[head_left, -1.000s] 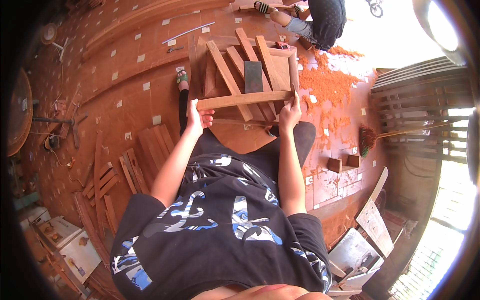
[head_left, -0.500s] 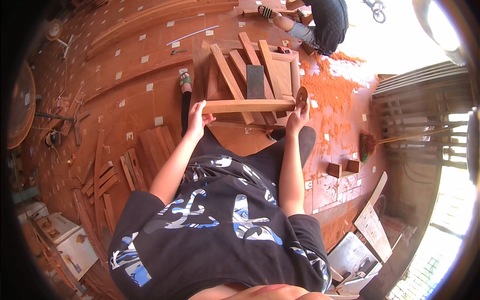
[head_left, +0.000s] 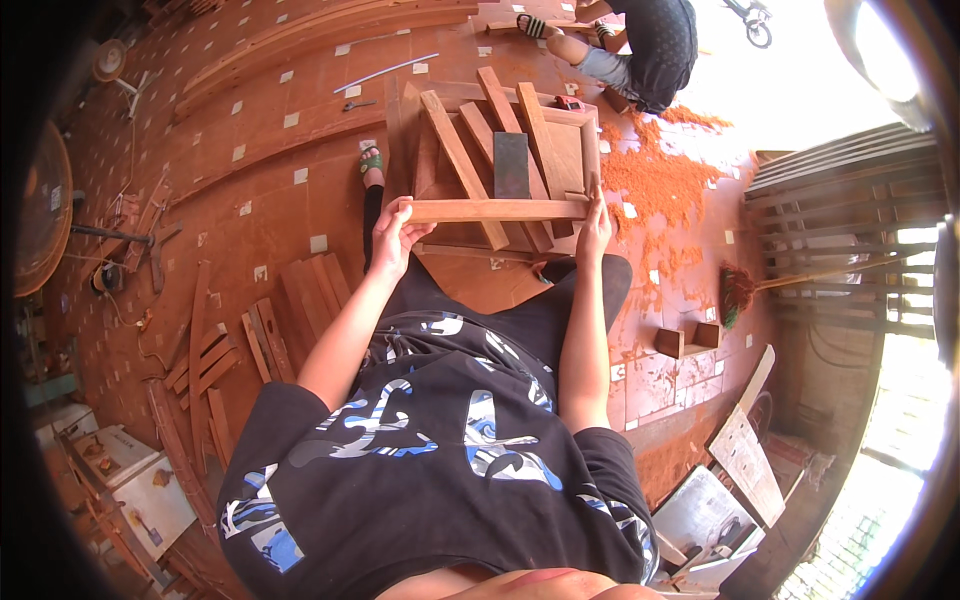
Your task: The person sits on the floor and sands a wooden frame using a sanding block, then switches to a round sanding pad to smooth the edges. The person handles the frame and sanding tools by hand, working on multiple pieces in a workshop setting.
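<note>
In front of me a long wooden strip (head_left: pixel 490 210) is held level, running from side to side. My left hand (head_left: pixel 394 240) is closed around its left end, thumb and fingers pinching it. At the other end, my right hand (head_left: pixel 595 232) is closed on a thin brown round disc that looks like a sanding disc (head_left: pixel 597 186), now seen nearly edge-on against the strip's end. Behind the strip, several loose wooden strips (head_left: pixel 455 150) and a dark rectangular block (head_left: pixel 511 165) lie on a framed wooden panel (head_left: pixel 590 150).
Another person (head_left: pixel 655 50) crouches at the far right beside orange shavings (head_left: pixel 655 175). A broom (head_left: pixel 738 290) and an open wooden box (head_left: pixel 688 340) are to my right. Timber pieces (head_left: pixel 310 290) lie at left, near a large fan (head_left: pixel 42 210). Long beams (head_left: pixel 310 45) lie at the back.
My right hand has turned, so the disc went from face-on to nearly edge-on at the strip's end. My left hand keeps its grip, and the strip has barely moved.
</note>
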Demonstrator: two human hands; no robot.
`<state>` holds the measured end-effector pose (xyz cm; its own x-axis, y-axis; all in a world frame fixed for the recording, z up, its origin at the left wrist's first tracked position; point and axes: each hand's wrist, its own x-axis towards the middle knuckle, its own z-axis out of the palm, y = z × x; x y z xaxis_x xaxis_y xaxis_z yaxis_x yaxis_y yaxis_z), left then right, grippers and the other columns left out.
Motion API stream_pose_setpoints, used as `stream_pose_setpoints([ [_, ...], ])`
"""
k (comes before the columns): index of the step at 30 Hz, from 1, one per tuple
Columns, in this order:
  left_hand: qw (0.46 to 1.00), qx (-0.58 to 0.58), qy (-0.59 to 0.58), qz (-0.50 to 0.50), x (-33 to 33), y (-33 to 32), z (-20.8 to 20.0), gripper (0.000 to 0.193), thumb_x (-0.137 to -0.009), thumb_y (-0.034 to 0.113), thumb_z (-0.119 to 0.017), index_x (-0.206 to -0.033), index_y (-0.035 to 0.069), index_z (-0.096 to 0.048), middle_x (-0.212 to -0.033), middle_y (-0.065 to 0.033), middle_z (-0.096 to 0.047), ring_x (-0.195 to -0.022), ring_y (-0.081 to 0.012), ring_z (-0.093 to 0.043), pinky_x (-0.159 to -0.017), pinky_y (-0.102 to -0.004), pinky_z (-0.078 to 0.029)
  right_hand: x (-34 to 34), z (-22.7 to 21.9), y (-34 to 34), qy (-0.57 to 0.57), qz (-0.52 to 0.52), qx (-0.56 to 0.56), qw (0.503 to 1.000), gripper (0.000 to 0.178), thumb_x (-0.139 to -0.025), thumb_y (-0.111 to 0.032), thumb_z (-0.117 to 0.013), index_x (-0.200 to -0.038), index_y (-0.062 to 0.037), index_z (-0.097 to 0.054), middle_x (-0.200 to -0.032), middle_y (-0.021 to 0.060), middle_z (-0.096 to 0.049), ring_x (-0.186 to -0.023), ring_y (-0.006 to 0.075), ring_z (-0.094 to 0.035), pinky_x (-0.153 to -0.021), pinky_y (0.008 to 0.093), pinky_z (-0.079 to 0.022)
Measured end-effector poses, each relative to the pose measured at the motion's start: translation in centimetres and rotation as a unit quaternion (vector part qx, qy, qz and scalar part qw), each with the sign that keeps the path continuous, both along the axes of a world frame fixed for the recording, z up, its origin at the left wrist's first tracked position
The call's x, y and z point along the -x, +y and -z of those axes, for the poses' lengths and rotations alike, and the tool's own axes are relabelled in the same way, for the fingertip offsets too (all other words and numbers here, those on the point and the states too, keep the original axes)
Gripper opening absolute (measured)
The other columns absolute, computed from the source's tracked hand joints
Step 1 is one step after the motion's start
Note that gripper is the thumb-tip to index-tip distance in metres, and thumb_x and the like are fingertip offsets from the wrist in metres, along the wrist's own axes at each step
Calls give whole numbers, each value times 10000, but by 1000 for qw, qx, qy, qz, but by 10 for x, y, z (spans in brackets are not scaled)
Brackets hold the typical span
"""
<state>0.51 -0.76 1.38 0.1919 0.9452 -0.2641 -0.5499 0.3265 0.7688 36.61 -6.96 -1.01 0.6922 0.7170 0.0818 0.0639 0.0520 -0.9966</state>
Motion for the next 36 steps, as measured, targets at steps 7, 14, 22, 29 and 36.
stream_pose_setpoints([
  [7, 999, 23, -37, -30, 10, 5, 11, 352, -989, 229, -647, -1299, 73, -586, -1078, -141, -693, -913, -294, -723, -860, -424, -608, 14, -29, -3, -368, -65, 53, 926, 686, -889, -191, -704, -1519, -58, -467, -1582, 221, -432, -1527, 467, -259, -1238, 531, -268],
  [14, 993, -52, -27, -102, 35, 15, -9, 337, -956, 211, -638, -1250, 49, -611, -1031, -130, -692, -888, -260, -709, -800, -410, -615, 71, -70, 3, -543, -159, 111, 817, 755, -730, -216, -775, -1454, -170, -565, -1556, 71, -492, -1545, 329, -287, -1279, 607, -72],
  [22, 984, -150, 12, -96, 33, 3, -80, 463, -947, 176, -677, -1371, 17, -579, -1288, -137, -630, -1121, -245, -661, -955, -384, -573, 82, -90, 1, -479, -119, 82, 866, 195, -712, -76, -690, -884, -112, -608, -784, 60, -662, -808, 293, -671, -813, 420, -526],
  [29, 979, -181, 48, 80, -37, 4, -109, 395, -1090, 271, -482, -1405, 37, -525, -1179, -179, -712, -1041, -198, -673, -911, -346, -530, 31, -77, -28, -417, 128, 78, 896, 312, -682, -122, -821, -937, -101, -642, -831, 114, -695, -792, 339, -689, -706, 428, -546],
  [36, 794, -176, 318, 487, -62, -62, -54, 371, -1048, 364, -565, -1184, 35, -674, -1006, -105, -759, -977, -195, -709, -900, -337, -540, -6, -40, -50, -146, 224, 212, 940, 286, -778, -273, -767, -894, -36, -658, -674, 131, -683, -600, 260, -685, -607, 394, -555],
])
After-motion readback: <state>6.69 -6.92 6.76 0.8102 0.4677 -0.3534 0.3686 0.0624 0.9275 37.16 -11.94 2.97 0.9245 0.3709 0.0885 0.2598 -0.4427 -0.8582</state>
